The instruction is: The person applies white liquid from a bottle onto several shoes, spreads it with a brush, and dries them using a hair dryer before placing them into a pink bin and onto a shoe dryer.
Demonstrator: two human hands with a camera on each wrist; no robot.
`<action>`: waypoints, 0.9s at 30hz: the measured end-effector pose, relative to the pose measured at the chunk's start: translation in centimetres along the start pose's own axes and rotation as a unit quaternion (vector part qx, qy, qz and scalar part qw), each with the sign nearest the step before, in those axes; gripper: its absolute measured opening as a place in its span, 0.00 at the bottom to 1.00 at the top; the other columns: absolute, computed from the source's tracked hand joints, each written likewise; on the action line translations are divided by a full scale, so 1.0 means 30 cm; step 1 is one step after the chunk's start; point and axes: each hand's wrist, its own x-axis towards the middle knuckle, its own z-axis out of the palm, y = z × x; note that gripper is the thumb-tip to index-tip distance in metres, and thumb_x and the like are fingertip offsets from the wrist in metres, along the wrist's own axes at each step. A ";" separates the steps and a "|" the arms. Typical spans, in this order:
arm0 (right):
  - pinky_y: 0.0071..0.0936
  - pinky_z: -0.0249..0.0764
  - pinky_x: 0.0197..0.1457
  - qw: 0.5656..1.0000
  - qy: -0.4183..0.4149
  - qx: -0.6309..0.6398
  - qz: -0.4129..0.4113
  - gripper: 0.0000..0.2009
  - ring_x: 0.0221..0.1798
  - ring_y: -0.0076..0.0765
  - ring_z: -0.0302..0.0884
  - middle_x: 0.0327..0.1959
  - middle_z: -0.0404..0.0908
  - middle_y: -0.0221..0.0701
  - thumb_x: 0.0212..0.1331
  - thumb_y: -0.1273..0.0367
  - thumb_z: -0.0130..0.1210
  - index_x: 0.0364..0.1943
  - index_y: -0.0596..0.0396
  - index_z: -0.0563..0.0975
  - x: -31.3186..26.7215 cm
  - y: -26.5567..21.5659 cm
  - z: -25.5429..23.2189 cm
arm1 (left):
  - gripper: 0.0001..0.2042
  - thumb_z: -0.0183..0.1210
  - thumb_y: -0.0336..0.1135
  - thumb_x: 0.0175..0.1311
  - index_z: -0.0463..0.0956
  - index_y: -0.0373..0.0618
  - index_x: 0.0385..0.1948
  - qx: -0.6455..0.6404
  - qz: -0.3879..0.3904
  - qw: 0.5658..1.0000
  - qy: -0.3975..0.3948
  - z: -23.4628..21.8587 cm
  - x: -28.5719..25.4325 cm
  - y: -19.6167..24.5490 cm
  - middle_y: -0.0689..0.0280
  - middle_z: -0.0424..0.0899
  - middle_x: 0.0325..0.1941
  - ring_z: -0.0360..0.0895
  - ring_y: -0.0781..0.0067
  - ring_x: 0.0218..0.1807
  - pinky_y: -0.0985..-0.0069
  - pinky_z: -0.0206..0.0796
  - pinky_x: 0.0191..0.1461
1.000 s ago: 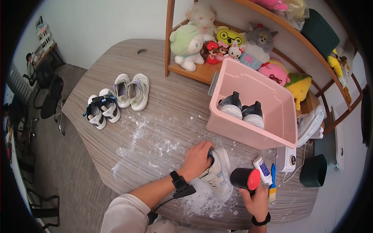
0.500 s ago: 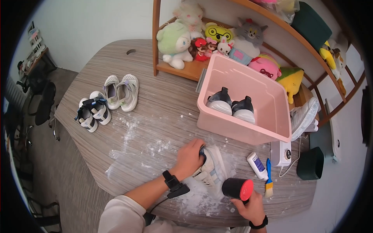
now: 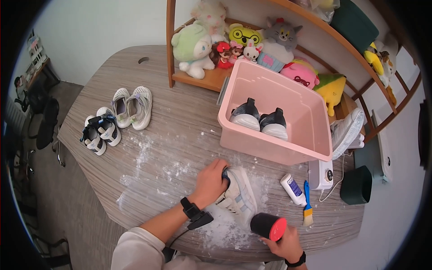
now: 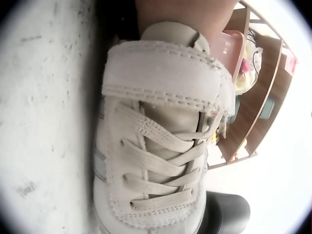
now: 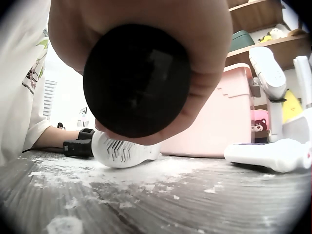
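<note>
My left hand [image 3: 209, 182] grips a white shoe [image 3: 243, 191] at its heel opening, and the fingers go out of sight inside. The shoe lies tilted on its side on the powdery table, toe toward me. Crossed laces and a wide strap show on this shoe [image 4: 161, 161] in the left wrist view. My right hand [image 3: 288, 245] holds a black, red-ended hair dryer [image 3: 265, 225] by its handle, its barrel close by the toe. In the right wrist view the round handle end of the dryer [image 5: 136, 80] hides most of the fingers.
A pink bin [image 3: 270, 150] with two dark-and-white shoes stands behind. A white bottle [image 3: 293, 189] and a blue-handled brush [image 3: 307, 204] lie at right, near a white device [image 3: 320, 174]. Two pairs of small shoes [image 3: 132, 108] stand at left. Plush toys fill the shelf [image 3: 200, 85].
The dryer has moved toward me, along the shoe to its toe. My left hand keeps its grip on the shoe. The head view has shifted slightly to the right.
</note>
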 end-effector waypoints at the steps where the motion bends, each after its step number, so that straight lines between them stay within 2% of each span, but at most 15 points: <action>1: 0.39 0.84 0.43 1.000 -0.013 -0.005 0.011 0.23 0.38 0.54 0.89 0.38 0.88 0.45 0.50 0.64 0.75 0.49 0.61 0.82 -0.010 -0.010 -0.003 | 0.17 0.62 0.24 0.52 0.75 0.46 0.45 0.008 -0.001 1.000 -0.004 -0.002 0.001 0.000 0.56 0.80 0.44 0.80 0.43 0.45 0.54 0.73 0.46; 5: 0.39 0.84 0.43 1.000 -0.007 0.007 -0.002 0.24 0.38 0.54 0.89 0.38 0.88 0.45 0.50 0.64 0.76 0.50 0.61 0.82 -0.012 0.015 0.007 | 0.17 0.62 0.24 0.52 0.75 0.46 0.46 0.000 0.011 1.000 0.000 -0.003 0.006 0.003 0.56 0.80 0.44 0.81 0.43 0.45 0.54 0.74 0.46; 8: 0.39 0.84 0.44 1.000 -0.004 0.004 0.031 0.23 0.39 0.54 0.89 0.38 0.88 0.45 0.51 0.64 0.74 0.51 0.60 0.82 0.018 0.040 0.025 | 0.17 0.62 0.24 0.53 0.75 0.46 0.46 0.000 0.001 1.000 0.002 -0.005 0.006 0.002 0.56 0.80 0.44 0.81 0.43 0.45 0.54 0.74 0.46; 10: 0.40 0.82 0.31 0.998 0.044 0.028 -0.025 0.26 0.26 0.53 0.86 0.28 0.85 0.43 0.52 0.60 0.76 0.48 0.65 0.78 0.052 0.068 0.051 | 0.16 0.62 0.24 0.53 0.76 0.45 0.45 -0.007 -0.008 1.000 -0.001 -0.010 0.004 0.004 0.56 0.81 0.45 0.81 0.43 0.45 0.54 0.74 0.46; 11: 0.40 0.82 0.31 0.998 0.045 0.027 -0.028 0.26 0.26 0.53 0.86 0.28 0.85 0.43 0.52 0.60 0.76 0.48 0.65 0.78 0.069 0.061 0.046 | 0.16 0.62 0.24 0.53 0.76 0.45 0.45 -0.007 -0.007 1.000 0.002 -0.009 0.004 0.001 0.56 0.81 0.45 0.81 0.43 0.45 0.54 0.74 0.46; 14: 0.40 0.81 0.32 0.999 0.031 0.035 -0.001 0.24 0.27 0.52 0.86 0.28 0.85 0.43 0.53 0.61 0.75 0.48 0.63 0.79 0.121 0.027 0.034 | 0.16 0.60 0.22 0.52 0.76 0.44 0.45 -0.055 0.003 0.997 0.044 -0.009 0.008 -0.008 0.55 0.81 0.45 0.80 0.43 0.45 0.58 0.74 0.49; 16: 0.39 0.81 0.33 0.996 0.069 0.056 0.004 0.22 0.28 0.51 0.86 0.31 0.86 0.44 0.54 0.63 0.75 0.47 0.62 0.80 0.151 -0.004 0.041 | 0.18 0.57 0.18 0.51 0.77 0.44 0.46 -0.148 0.024 0.985 0.086 -0.027 0.017 -0.006 0.54 0.81 0.44 0.81 0.45 0.46 0.63 0.73 0.51; 20: 0.39 0.80 0.33 0.990 0.125 0.045 -0.048 0.23 0.29 0.51 0.86 0.33 0.86 0.44 0.54 0.62 0.75 0.48 0.62 0.80 0.175 -0.015 0.095 | 0.19 0.55 0.16 0.50 0.77 0.41 0.46 -0.209 0.029 0.966 0.148 -0.037 0.035 0.004 0.54 0.80 0.42 0.81 0.48 0.47 0.67 0.72 0.53; 22: 0.39 0.80 0.32 0.988 0.151 0.020 -0.029 0.23 0.29 0.52 0.86 0.34 0.85 0.44 0.54 0.62 0.75 0.48 0.62 0.79 0.183 -0.028 0.112 | 0.18 0.56 0.17 0.51 0.77 0.39 0.46 -0.295 -0.008 0.935 0.196 -0.045 0.037 0.037 0.54 0.80 0.42 0.81 0.50 0.45 0.66 0.72 0.50; 26: 0.40 0.80 0.32 0.985 0.166 -0.020 -0.044 0.23 0.30 0.53 0.86 0.33 0.85 0.43 0.53 0.62 0.75 0.47 0.61 0.79 0.206 -0.027 0.143 | 0.17 0.60 0.20 0.51 0.77 0.37 0.45 -0.345 -0.042 0.927 0.138 -0.056 0.015 0.022 0.53 0.81 0.43 0.81 0.48 0.43 0.67 0.72 0.48; 27: 0.40 0.80 0.32 0.984 0.172 -0.018 -0.043 0.22 0.30 0.53 0.86 0.33 0.85 0.43 0.53 0.62 0.75 0.46 0.60 0.79 0.206 -0.016 0.157 | 0.17 0.63 0.22 0.51 0.77 0.37 0.45 -0.255 0.025 0.954 0.155 -0.069 0.007 0.037 0.53 0.81 0.43 0.81 0.46 0.43 0.65 0.73 0.46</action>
